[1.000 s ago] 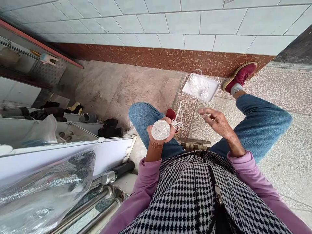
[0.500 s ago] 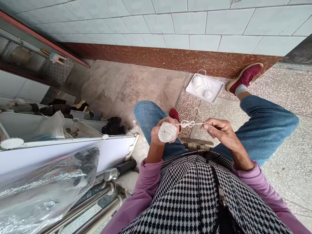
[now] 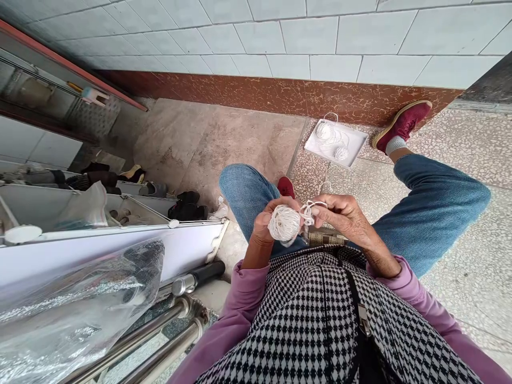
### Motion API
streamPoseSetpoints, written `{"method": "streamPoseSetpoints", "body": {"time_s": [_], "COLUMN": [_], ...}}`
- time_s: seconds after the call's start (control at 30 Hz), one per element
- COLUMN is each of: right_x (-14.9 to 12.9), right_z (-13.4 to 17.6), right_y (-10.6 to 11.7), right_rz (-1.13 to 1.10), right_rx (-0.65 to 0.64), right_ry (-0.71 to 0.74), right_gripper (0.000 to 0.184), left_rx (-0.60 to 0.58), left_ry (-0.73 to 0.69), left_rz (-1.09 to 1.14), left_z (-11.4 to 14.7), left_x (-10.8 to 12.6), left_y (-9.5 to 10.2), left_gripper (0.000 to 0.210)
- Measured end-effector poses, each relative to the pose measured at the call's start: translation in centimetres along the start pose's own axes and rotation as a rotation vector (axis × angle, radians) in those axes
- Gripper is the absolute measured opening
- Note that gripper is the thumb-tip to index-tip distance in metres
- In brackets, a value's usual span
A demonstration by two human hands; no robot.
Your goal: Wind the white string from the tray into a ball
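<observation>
My left hand [image 3: 267, 224] grips a small white ball of yarn [image 3: 284, 224] in front of my lap. Close against the ball on its right, my right hand [image 3: 344, 216] pinches a knotted loose strand of the yarn [image 3: 308, 212]. A thin strand runs from the hands down towards a white tray [image 3: 358, 141] on the floor by the wall, which holds more white yarn balls [image 3: 341, 153]. I sit with jeans-clad legs apart and red shoes [image 3: 404, 124] on.
At left stands a white shoe rack [image 3: 120, 250] with dark shoes and a clear plastic bag [image 3: 80, 304]. Steel rails [image 3: 168, 325] lie lower left. A small woven stool edge [image 3: 324, 238] shows between my knees. Tiled wall ahead.
My right hand, first open and apart, took the strand, pulled it taut to the right, and has now come back against the ball. The strand is slack and bunched again.
</observation>
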State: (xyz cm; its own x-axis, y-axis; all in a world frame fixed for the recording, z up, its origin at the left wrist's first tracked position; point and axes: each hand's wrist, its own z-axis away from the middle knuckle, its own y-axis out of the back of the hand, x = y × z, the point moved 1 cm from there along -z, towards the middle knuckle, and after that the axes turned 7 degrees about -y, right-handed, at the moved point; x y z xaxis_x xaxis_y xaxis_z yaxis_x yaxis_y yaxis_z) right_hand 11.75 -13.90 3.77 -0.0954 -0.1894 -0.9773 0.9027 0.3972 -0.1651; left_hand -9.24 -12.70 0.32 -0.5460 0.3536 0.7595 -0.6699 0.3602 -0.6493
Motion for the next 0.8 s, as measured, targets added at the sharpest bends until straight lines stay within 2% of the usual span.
{"method": "streamPoseSetpoints", "body": {"time_s": [0.1,0.17,0.27,0.37,0.4,0.47,0.5,0.57,0.7,0.8], "right_x": [0.5,0.9,2.0,3.7,4.5,6.3,7.1,8.8,10.6,10.4], "right_z": [-0.1,-0.2,-0.7,-1.7,-2.0,-2.4,-2.4,-2.2,-1.5,-1.1], "right_y": [-0.2,0.0,0.9,2.7,3.6,5.5,6.4,7.9,8.7,8.3], "right_rz": [-0.013,0.020,0.082,0.130,0.138,0.150,0.156,0.204,0.344,0.186], "right_rx": [0.059,0.085,0.223,0.403,0.454,0.536,0.567,0.621,0.682,0.642], "right_ry": [-0.017,-0.013,0.006,0.005,0.004,-0.004,-0.016,-0.061,-0.135,-0.127], "right_gripper": [0.050,0.048,0.044,0.037,0.035,0.030,0.027,0.020,0.010,0.015], "left_rx": [0.025,-0.003,-0.132,-0.284,-0.323,-0.367,-0.355,-0.253,0.041,0.247], "left_ry": [0.014,0.027,0.109,0.218,0.208,0.085,0.005,-0.106,-0.099,-0.096], "left_rz": [-0.013,-0.028,-0.075,-0.137,-0.131,-0.037,0.036,0.134,0.062,0.005], "left_z": [-0.1,-0.1,0.2,0.4,0.5,0.7,0.8,1.0,1.4,1.8], "left_x": [-0.1,-0.2,-0.7,-0.9,-0.8,0.0,0.5,1.6,2.8,3.3], "left_y": [-0.2,-0.4,-0.7,-1.3,-1.5,-1.6,-1.6,-1.3,-0.7,-0.1], "left_gripper": [0.066,0.067,0.071,0.075,0.074,0.067,0.062,0.051,0.054,0.059]}}
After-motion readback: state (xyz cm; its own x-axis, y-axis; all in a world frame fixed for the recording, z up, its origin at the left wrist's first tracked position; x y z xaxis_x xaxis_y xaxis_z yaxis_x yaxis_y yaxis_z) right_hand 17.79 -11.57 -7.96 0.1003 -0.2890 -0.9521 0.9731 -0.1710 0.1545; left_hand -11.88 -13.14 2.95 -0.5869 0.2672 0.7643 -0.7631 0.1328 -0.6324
